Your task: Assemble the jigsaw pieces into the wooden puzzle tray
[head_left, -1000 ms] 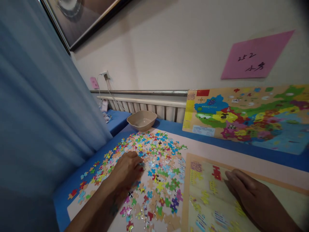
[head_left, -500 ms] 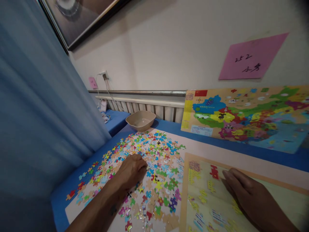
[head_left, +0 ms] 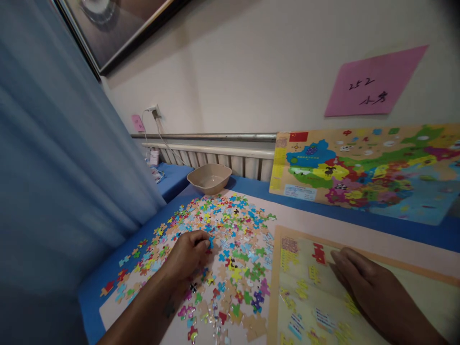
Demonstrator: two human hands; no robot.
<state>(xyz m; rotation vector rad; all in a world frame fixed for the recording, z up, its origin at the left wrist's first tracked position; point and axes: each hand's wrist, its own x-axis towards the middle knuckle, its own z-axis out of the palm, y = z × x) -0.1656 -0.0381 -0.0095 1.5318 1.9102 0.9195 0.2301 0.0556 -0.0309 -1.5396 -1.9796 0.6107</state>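
My left hand (head_left: 190, 251) hovers low over a wide spread of loose jigsaw pieces (head_left: 247, 242), its fingers curled and thumb drawn in. Blue shows by its fingertips, but whether that piece is held or lies beneath I cannot make out. On the right, my right hand (head_left: 370, 285) rests over the pale puzzle board (head_left: 359, 269), fingers pressed together and bent; anything under them is hidden. Just left of its fingertips lies a joined red piece (head_left: 318, 253). Yellow pieces (head_left: 302, 290) and striped blue-white pieces (head_left: 296, 327) also lie on the board.
A beige bowl (head_left: 210, 179) stands behind the pieces. A colourful map picture (head_left: 323, 163) leans on the wall at the back right. Blue cloth (head_left: 247, 186) borders the pale sheet, some pieces lying on it. A blue curtain (head_left: 72, 167) hangs at the left.
My left hand has moved a little left across the pieces, its fingers still curled. My right hand has stayed almost in place on the board.
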